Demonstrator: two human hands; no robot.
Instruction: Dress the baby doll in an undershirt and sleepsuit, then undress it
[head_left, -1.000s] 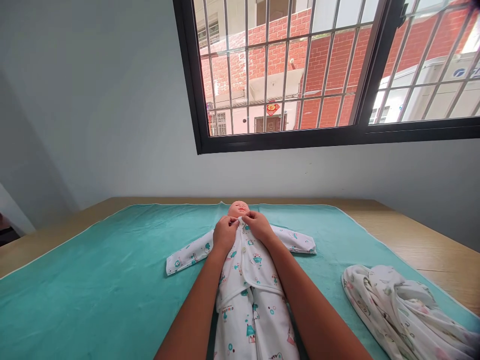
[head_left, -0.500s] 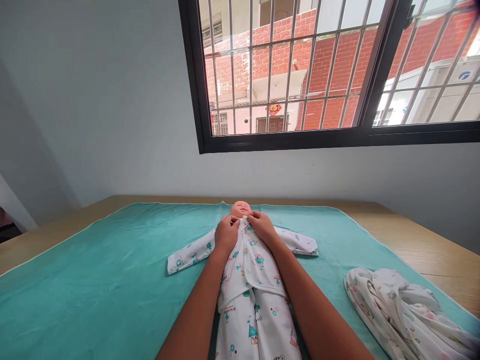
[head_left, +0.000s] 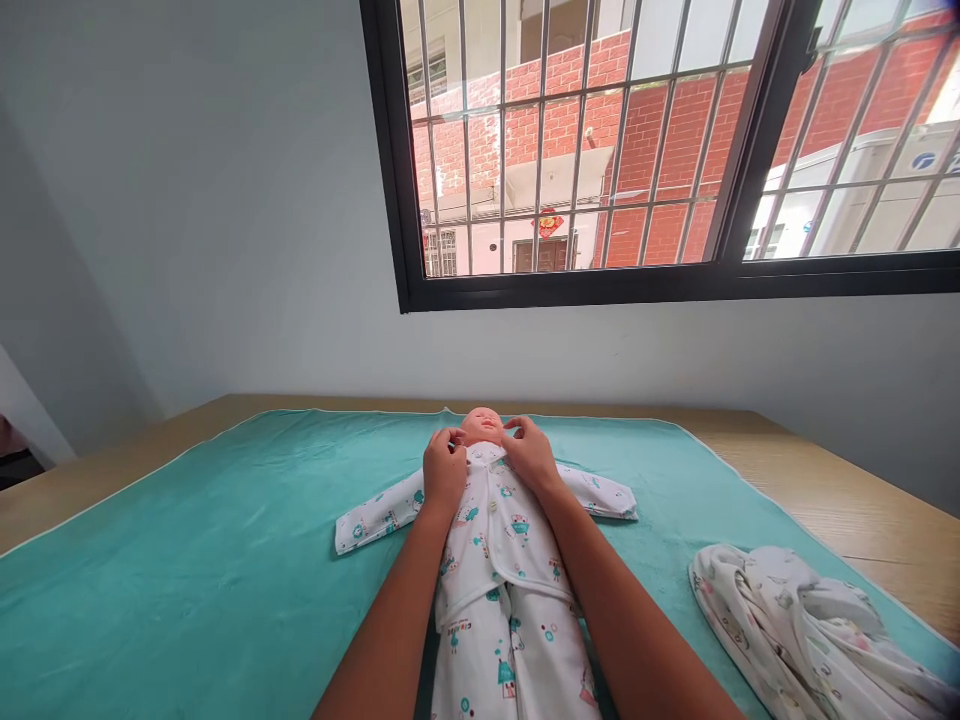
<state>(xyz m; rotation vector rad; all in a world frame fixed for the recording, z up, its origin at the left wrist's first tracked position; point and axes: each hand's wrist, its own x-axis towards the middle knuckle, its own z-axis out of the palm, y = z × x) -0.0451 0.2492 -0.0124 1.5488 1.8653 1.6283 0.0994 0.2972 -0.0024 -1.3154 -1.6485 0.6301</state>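
A doll (head_left: pixel 482 424) lies on its back, its head toward the wall. It wears a white long-sleeved baby top (head_left: pixel 491 530) with small green and pink prints, and matching trousers (head_left: pixel 517 660). The front of the top is closed down the middle, and both sleeves stretch out sideways. At the left side of the collar is my left hand (head_left: pixel 445 468), its fingers bent and thumb apart from them. My right hand (head_left: pixel 530 455) rests at the collar's other side, close to the doll's neck, with thumb and forefinger parted. The fingertips partly hide the collar edges.
A green cloth (head_left: pixel 210 560) covers most of the wooden table (head_left: pixel 757 440). Crumpled white printed fabric (head_left: pixel 810 620) lies at the right. Beyond the table stand a grey wall (head_left: pixel 225 200) and a barred window with a dark frame (head_left: pixel 562 292).
Both hands have moved apart from the middle of the collar, out to its two sides. Their fingers have loosened from a pinch on the fabric. The doll lies as before.
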